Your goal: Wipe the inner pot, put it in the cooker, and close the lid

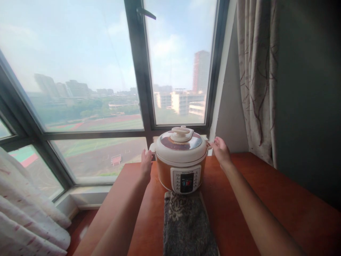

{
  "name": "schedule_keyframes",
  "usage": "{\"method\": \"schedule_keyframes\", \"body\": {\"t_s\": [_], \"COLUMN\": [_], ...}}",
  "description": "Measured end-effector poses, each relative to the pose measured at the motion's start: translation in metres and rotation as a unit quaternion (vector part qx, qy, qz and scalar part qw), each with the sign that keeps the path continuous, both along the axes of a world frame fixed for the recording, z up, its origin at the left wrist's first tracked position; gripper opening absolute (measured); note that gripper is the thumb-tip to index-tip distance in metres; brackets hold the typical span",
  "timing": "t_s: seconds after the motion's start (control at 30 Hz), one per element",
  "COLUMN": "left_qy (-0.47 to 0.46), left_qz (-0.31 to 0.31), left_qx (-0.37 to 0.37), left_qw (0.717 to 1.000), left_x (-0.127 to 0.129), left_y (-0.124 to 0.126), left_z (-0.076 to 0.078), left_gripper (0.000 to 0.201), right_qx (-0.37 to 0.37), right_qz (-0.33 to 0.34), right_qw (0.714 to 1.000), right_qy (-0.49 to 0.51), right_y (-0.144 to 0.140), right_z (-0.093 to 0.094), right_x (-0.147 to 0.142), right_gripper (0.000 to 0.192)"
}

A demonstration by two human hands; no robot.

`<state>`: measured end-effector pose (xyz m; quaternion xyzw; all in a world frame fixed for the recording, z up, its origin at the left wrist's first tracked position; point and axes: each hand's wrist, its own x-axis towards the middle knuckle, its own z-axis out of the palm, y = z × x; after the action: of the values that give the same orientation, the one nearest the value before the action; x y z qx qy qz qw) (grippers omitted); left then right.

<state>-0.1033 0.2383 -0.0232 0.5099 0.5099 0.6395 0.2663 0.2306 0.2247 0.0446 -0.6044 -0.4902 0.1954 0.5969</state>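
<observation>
Indoors: red-brown table [266, 185] by window [87, 71]. Left hand [146, 161], right hand [220, 150] loosely open, fingertips touching side handles of pressure cooker [181, 160].

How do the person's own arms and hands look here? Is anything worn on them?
Both forearms are bare as far as the picture shows: no sleeves, gloves, watch or bracelet can be seen. The left hand and the right hand also wear nothing; no ring is visible, though the fingers are small in this view. The upper arms lie outside the frame.
</observation>
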Motion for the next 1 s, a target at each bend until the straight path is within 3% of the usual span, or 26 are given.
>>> {"method": "schedule_keyframes", "body": {"t_s": [0.1,0.2,0.4,0.53,0.63,0.77,1.0], "left_qy": [-0.012,-0.026,-0.028,-0.037,-0.055,-0.08,-0.061], "left_qz": [-0.027,-0.069,-0.15,-0.202,-0.221,-0.24,-0.251], "left_qx": [-0.054,-0.054,-0.045,-0.057,-0.076,-0.081,-0.023], "left_qw": [0.998,0.996,0.987,0.977,0.971,0.964,0.966], "left_x": [-0.001,0.006,0.021,0.028,0.037,0.058,0.123], "left_y": [-0.018,-0.032,-0.047,-0.054,-0.054,-0.045,-0.02], "left_z": [-0.005,-0.006,0.01,0.025,0.03,0.025,0.01], "left_gripper": [0.062,0.056,0.059,0.063,0.068,0.073,0.075], "right_qx": [-0.035,-0.052,-0.033,-0.003,0.016,0.03,0.056], "right_qz": [0.012,0.038,0.11,0.121,0.113,0.093,0.046], "right_qw": [0.999,0.996,0.985,0.974,0.965,0.953,0.936], "right_qy": [0.036,0.064,0.132,0.191,0.236,0.288,0.343], "right_y": [0.003,0.001,-0.006,-0.003,0.004,0.015,0.028], "right_z": [-0.025,-0.037,-0.037,-0.036,-0.039,-0.043,-0.042], "right_x": [0.01,0.006,-0.009,-0.01,-0.004,0.015,0.071], "right_gripper": [0.059,0.055,0.044,0.037,0.037,0.033,0.021]}}
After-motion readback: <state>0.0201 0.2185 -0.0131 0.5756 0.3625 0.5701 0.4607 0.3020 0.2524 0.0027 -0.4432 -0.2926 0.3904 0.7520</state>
